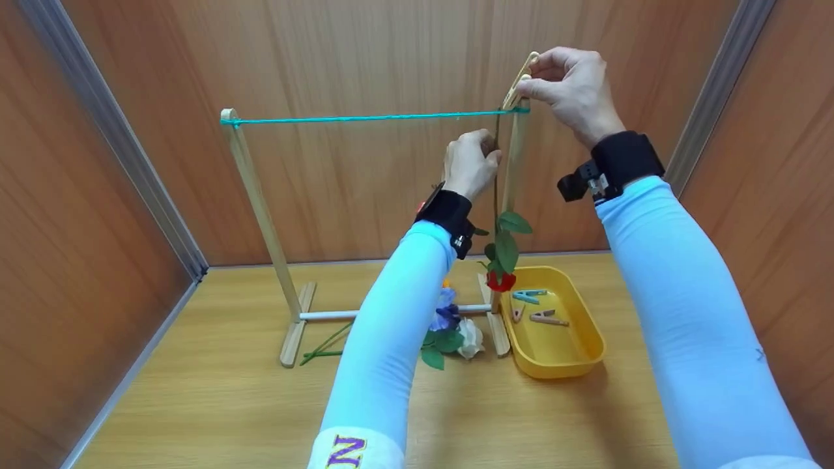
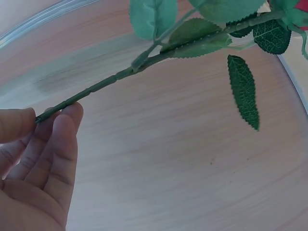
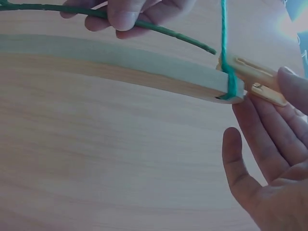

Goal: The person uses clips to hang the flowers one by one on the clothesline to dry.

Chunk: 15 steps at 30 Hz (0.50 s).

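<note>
My left hand (image 1: 469, 163) pinches the green stem (image 2: 103, 84) of an artificial red rose (image 1: 502, 281), which hangs bloom down beside the right post (image 1: 515, 156) of a wooden stand. The stem's cut end reaches up to the teal string (image 1: 371, 118) tied between the posts. Above that spot, my right hand (image 1: 576, 88) grips a wooden clothespin (image 3: 255, 72) by its legs, thumb on one side and fingers on the other. The clothespin's tip is right at the string, close to the knot and the stem's end.
A yellow basket (image 1: 593, 332) at the right holds a blue clothespin (image 1: 529, 296) and a brownish one (image 1: 548, 318), among others. Under the stand lie a white flower (image 1: 470, 339), purple petals (image 1: 446, 312) and green stems (image 1: 326, 345). Wooden panels rise behind and on both sides.
</note>
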### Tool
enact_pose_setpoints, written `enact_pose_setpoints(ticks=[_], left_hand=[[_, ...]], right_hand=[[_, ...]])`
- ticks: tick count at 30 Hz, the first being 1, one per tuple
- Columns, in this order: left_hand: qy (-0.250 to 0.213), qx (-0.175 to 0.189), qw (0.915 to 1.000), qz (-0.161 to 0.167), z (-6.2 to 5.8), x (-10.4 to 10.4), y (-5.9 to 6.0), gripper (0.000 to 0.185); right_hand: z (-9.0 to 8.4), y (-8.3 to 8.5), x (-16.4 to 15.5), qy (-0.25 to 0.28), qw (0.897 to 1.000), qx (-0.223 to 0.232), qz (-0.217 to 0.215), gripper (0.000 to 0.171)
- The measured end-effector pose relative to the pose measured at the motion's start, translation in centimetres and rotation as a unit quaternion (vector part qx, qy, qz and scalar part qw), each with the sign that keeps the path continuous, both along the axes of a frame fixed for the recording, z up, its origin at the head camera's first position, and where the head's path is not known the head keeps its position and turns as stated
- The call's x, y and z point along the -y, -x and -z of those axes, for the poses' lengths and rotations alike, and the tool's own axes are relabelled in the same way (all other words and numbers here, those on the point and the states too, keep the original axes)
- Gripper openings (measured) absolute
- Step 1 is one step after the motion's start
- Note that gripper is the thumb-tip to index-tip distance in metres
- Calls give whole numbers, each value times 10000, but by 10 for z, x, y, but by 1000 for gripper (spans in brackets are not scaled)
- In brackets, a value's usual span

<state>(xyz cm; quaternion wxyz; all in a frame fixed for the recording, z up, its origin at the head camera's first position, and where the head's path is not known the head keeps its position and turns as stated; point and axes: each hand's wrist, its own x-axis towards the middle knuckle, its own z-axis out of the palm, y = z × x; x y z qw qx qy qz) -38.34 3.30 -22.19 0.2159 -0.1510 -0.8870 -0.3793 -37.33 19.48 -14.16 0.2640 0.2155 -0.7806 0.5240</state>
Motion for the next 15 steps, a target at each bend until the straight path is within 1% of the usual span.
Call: enact_pose_setpoints(ticks=[4,10,15], left_hand=[[-13,-11,10000,-12,-4,-1,-2,16],[-18,5,10000,-14,-9,-2,-2,16],[31,-13,10000,-28,-14,-3,-1,15]], right_hand=[[-2,1,0,-51,9999,98,62,16],[-10,-3,-8,64,10000,-7,41,14],[-9,-2,-7,-164,9998,-47,66,17]])
